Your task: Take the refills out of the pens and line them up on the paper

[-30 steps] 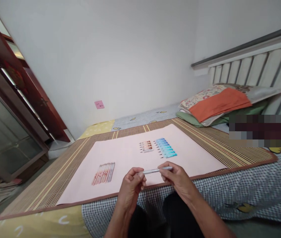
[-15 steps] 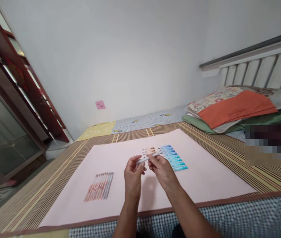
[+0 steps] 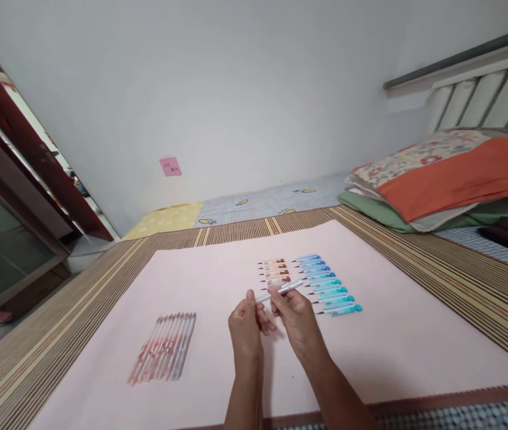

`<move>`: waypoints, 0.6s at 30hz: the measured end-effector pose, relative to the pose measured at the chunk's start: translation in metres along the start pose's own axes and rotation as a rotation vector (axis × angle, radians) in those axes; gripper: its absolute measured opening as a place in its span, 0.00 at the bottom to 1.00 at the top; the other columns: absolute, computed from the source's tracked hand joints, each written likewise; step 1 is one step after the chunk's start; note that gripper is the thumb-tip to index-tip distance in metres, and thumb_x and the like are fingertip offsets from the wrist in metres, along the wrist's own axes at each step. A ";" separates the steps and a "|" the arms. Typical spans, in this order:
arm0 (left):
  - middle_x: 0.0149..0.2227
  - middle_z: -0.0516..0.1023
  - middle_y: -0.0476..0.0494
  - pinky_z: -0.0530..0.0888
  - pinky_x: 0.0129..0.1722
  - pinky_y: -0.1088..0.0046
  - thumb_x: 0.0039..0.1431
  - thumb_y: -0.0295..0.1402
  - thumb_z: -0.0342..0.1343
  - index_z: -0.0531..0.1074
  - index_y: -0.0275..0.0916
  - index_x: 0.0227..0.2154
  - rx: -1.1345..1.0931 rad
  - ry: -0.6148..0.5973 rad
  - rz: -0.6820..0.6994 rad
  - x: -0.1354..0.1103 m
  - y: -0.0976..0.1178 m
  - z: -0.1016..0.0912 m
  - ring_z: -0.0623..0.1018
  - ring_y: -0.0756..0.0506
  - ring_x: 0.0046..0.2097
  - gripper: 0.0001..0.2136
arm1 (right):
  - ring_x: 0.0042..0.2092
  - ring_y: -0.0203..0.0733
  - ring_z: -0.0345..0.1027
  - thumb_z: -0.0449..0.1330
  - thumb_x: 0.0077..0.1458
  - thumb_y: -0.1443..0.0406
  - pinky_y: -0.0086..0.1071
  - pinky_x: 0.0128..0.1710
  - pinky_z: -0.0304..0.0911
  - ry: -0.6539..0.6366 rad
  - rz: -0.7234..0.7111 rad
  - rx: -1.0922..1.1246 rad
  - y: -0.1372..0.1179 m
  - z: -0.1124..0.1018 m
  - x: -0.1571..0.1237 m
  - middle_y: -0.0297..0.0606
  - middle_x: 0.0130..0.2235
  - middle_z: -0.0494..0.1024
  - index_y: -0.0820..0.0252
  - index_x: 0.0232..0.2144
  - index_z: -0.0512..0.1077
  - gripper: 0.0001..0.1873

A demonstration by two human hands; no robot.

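Note:
Above the pink sheet, my left hand and my right hand hold one slim whitish pen between them. Its left end is pinched by the left thumb and fingers; the right thumb and fingers grip it near the middle. Just beyond my hands lies a column of brown-ended pens, the nearest partly hidden. Right of that, several blue and turquoise pens lie side by side, dark tips pointing left. At the left, a row of pinkish, clear-looking pens lies closely packed.
The sheet lies on a striped mat over a bed. Folded bedding with an orange band is stacked at the right, below a white radiator. A pink note is on the wall, and a glass-panelled cabinet stands at the left.
My view has shifted closer to the sheet and slightly right. The left thumb has straightened upward at the pen's end, and the hands still hold the same pen.

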State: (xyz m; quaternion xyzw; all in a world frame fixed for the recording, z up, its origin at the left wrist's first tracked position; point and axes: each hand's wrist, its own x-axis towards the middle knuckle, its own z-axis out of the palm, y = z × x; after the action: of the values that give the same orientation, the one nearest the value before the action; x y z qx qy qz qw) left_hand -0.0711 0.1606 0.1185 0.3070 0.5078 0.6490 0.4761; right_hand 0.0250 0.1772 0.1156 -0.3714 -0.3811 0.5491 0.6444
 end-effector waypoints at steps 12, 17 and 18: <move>0.22 0.74 0.51 0.66 0.23 0.78 0.44 0.48 0.74 0.72 0.37 0.27 -0.235 -0.130 -0.032 0.014 0.012 -0.009 0.69 0.54 0.22 0.21 | 0.24 0.34 0.59 0.73 0.42 0.44 0.32 0.26 0.55 -0.042 0.047 -0.086 -0.006 0.012 0.021 0.31 0.21 0.70 0.59 0.22 0.72 0.27; 0.17 0.67 0.53 0.57 0.18 0.78 0.47 0.64 0.64 0.71 0.37 0.25 -0.188 -0.064 -0.122 0.017 0.007 -0.013 0.64 0.54 0.18 0.29 | 0.25 0.34 0.60 0.74 0.42 0.44 0.32 0.28 0.56 -0.048 0.112 -0.042 0.006 0.015 0.014 0.30 0.22 0.71 0.59 0.25 0.74 0.26; 0.19 0.70 0.52 0.59 0.19 0.79 0.46 0.61 0.67 0.72 0.37 0.29 -0.220 -0.084 -0.123 0.017 0.008 -0.013 0.66 0.54 0.20 0.28 | 0.25 0.34 0.60 0.74 0.42 0.44 0.32 0.28 0.57 -0.041 0.133 -0.014 0.008 0.014 0.013 0.30 0.21 0.71 0.59 0.24 0.73 0.27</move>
State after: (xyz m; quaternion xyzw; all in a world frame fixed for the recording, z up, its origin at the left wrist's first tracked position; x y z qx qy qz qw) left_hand -0.0915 0.1715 0.1207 0.2482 0.4311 0.6570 0.5665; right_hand 0.0101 0.1920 0.1154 -0.3890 -0.3723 0.5954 0.5963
